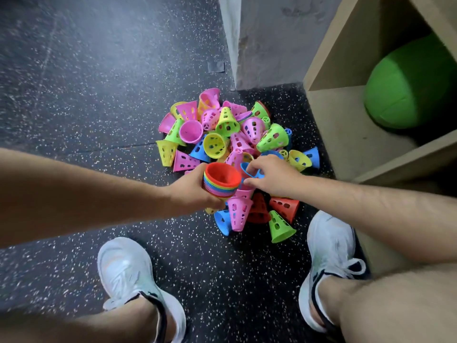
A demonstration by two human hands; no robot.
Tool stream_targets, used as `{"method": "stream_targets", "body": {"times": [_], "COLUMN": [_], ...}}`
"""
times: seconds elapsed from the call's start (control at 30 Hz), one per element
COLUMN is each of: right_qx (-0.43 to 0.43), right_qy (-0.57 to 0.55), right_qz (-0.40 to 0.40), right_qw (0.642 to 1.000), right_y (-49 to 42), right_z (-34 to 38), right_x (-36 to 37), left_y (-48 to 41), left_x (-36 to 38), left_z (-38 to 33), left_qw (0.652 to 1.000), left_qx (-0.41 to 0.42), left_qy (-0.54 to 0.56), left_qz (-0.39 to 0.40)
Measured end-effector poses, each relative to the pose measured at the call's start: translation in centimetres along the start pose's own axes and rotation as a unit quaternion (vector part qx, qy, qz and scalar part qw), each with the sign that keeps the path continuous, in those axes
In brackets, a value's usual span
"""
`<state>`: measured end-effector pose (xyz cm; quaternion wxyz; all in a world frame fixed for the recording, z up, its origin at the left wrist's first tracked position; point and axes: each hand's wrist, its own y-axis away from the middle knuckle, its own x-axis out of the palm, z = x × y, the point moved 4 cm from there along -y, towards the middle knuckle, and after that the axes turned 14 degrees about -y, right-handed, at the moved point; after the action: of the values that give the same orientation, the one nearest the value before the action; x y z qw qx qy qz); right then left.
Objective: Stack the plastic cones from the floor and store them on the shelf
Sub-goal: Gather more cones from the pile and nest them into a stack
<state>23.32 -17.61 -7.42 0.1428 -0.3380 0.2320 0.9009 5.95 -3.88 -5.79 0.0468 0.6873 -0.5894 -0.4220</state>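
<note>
Entry one, as I logged it from the remote desk: left hand (190, 191), fingers wrapped round a nested stack of cones (221, 180), held mouth-up toward the camera, a red cone uppermost and rims of several colours banded beneath it. Entry two: right hand (269, 174), just beside the stack on its right, thumb and fingers closed on the rim of a blue cone (247, 169); that cone sat at the near middle of the heap, close against the stack, though I could not tell whether the two touched. Entry three: pile of loose cones (222, 134), perforated, in pink, yellow, green, blue and red, tumbled on their sides or mouths-up, lying under and beyond both hands, with a few red, pink, blue and green ones nearer the feet. Entry four: floor (99, 95), dark with pale speckles, bearing the whole pile. Entry five: shelf (346, 120), a pale wooden cubby standing to the right of the pile, with a green ball (408, 87) resting inside it. Entry six: grey wall (267, 40), meeting the floor just behind the pile. Entry seven: two white shoes, left shoe (126, 271) and right shoe (331, 246), planted on the floor either side of the near edge of the pile
</note>
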Motion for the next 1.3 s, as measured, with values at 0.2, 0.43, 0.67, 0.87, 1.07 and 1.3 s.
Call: {"method": "stream_targets", "body": {"times": [0.2,0.43,0.67,0.87,1.07,1.3], "right_qx": [-0.057,-0.116,-0.155,-0.107,-0.111,-0.104], "right_qy": [-0.047,-0.152,-0.176,-0.197,-0.235,-0.146], "right_qz": [-0.125,-0.258,-0.149,-0.081,-0.046,-0.079], "right_qw": [0.989,0.947,0.961,0.971,0.964,0.981], "right_y": [0.5,2.1,1.5,1.5,1.3,-1.5], "right_z": [0.7,3.1,4.5,3.3,2.9,0.7], "right_x": [-2.5,-7.1,-6.1,-5.5,-5.4,-4.3], "left_y": [-0.6,-2.2,-4.5,-5.9,-5.6,-3.9], "left_x": [0.0,-0.1,-1.2,-1.7,-1.1,-2.0], "left_z": [-0.9,-0.8,-3.2,-5.1,-4.9,-1.9], "left_qw": [0.999,0.997,0.994,0.989,0.989,0.993], "left_qx": [0.000,-0.002,0.022,0.041,0.044,-0.014], "left_qy": [0.044,0.069,0.106,0.137,0.128,0.116], "left_qz": [0.017,0.035,0.024,0.029,0.055,0.008]}}
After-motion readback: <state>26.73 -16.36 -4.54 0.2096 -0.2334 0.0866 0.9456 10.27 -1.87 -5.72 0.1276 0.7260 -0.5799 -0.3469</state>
